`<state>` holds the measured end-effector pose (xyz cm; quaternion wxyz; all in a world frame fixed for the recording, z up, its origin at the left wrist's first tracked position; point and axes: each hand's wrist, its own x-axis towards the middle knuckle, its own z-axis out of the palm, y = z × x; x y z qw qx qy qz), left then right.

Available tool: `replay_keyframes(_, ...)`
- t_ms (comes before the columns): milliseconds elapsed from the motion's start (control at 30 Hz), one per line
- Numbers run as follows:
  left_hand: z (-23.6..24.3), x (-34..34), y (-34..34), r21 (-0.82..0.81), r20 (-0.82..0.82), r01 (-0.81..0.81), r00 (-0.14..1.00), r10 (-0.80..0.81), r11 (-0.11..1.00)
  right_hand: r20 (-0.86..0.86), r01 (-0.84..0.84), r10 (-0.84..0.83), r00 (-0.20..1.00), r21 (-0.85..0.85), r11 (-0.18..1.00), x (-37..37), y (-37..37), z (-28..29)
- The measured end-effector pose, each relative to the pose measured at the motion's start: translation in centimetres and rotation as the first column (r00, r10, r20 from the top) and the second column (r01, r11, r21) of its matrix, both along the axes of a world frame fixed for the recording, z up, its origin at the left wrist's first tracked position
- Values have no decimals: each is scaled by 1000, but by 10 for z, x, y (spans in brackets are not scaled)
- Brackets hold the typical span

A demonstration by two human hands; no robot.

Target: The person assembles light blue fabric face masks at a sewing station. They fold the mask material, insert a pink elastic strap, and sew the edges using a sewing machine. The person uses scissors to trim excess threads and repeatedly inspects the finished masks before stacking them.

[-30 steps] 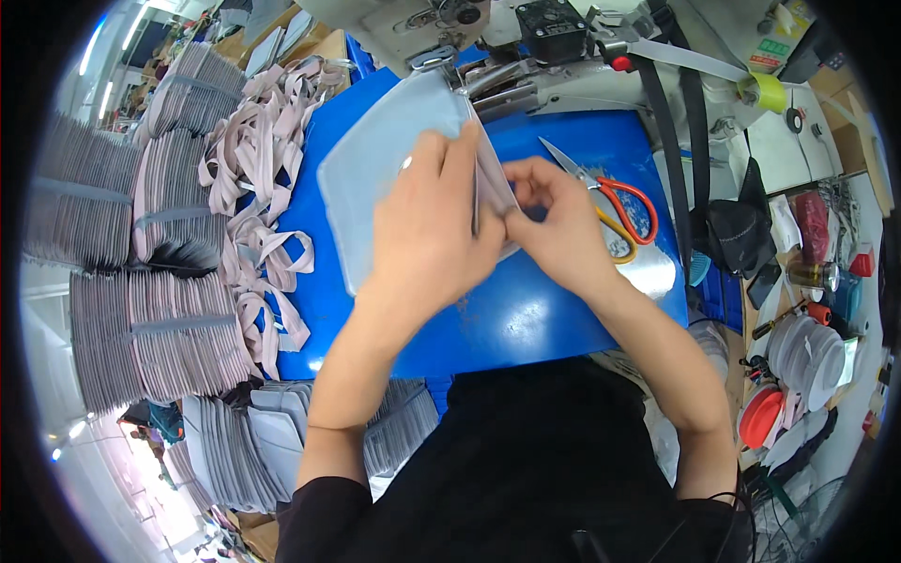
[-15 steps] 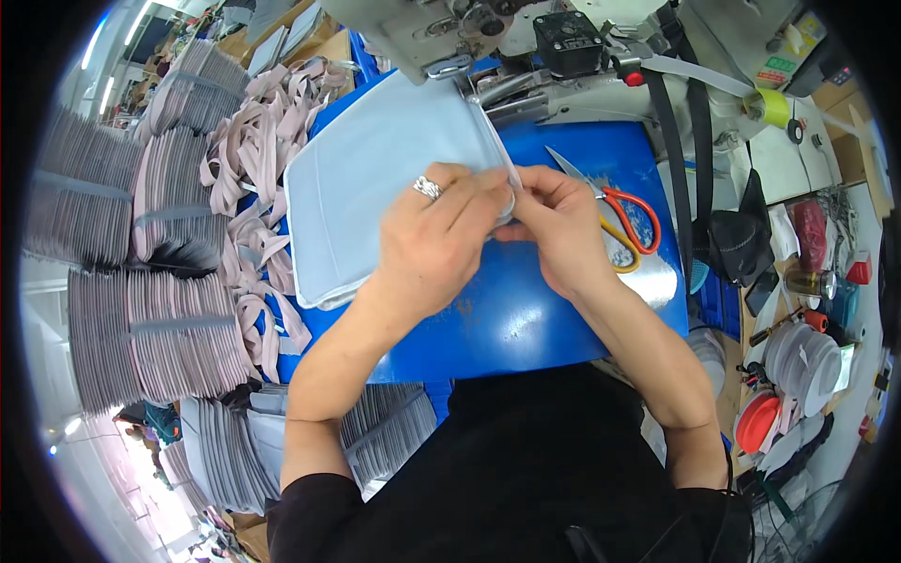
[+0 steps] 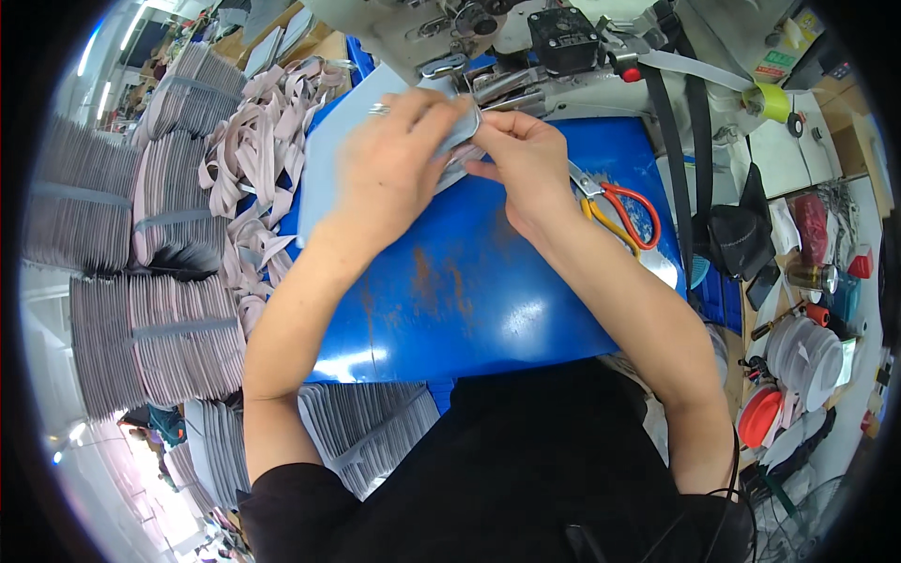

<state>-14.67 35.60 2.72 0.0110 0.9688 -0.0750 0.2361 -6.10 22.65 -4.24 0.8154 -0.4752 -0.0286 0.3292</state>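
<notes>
A light blue padded fabric panel (image 3: 326,155) with a stitched border lies on the blue sewing table (image 3: 441,310), its far edge under the head of a sewing machine (image 3: 399,38). My left hand (image 3: 394,169), a ring on one finger and slightly blurred, covers much of the panel and grips it near its right corner with bent fingers. Thumb and fingers of my right hand (image 3: 530,169) pinch the panel's edge strip at that corner, close to the machine's metal guide (image 3: 507,86). Scissors (image 3: 624,211) with red and yellow handles lie beside my right wrist.
Bundled stacks of grey fabric panels (image 3: 183,328) stand on the left. Pale pink fabric strips (image 3: 267,141) heap along the table's left edge. Black straps (image 3: 668,141) hang at the right, near a roll of yellow-green tape (image 3: 771,103). Another stack (image 3: 366,427) sits below the table.
Both hands have moved away from me toward the machine, the left also leftward. The panel has shifted with them and turned, baring more of the blue table.
</notes>
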Motion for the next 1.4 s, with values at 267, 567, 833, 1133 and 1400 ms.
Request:
replay_keyframes(267, 10, -39, 12, 170, -254, -93, 958, 135, 981, 252, 125, -85, 964, -147, 981, -14, 17, -9)
replay_keyframes(567, 60, -18, 20, 119, -423, 171, 900, -106, 978, 169, -144, 178, 969, -198, 970, 2, -24, 6)
replay_keyframes(833, 76, 3, 8, 310, -506, 196, 862, -13, 930, 11, -43, 44, 999, -20, 999, 0, -5, 2)
replay_keyframes(1133, 71, 9, -6, 429, -491, 194, 870, 47, 883, -76, -100, 93, 993, -92, 991, 3, -5, 12)
replay_keyframes(1400, 49, 5, -32, 429, -415, 35, 895, 162, 903, -72, -41, 40, 997, -10, 999, 3, -3, 1)
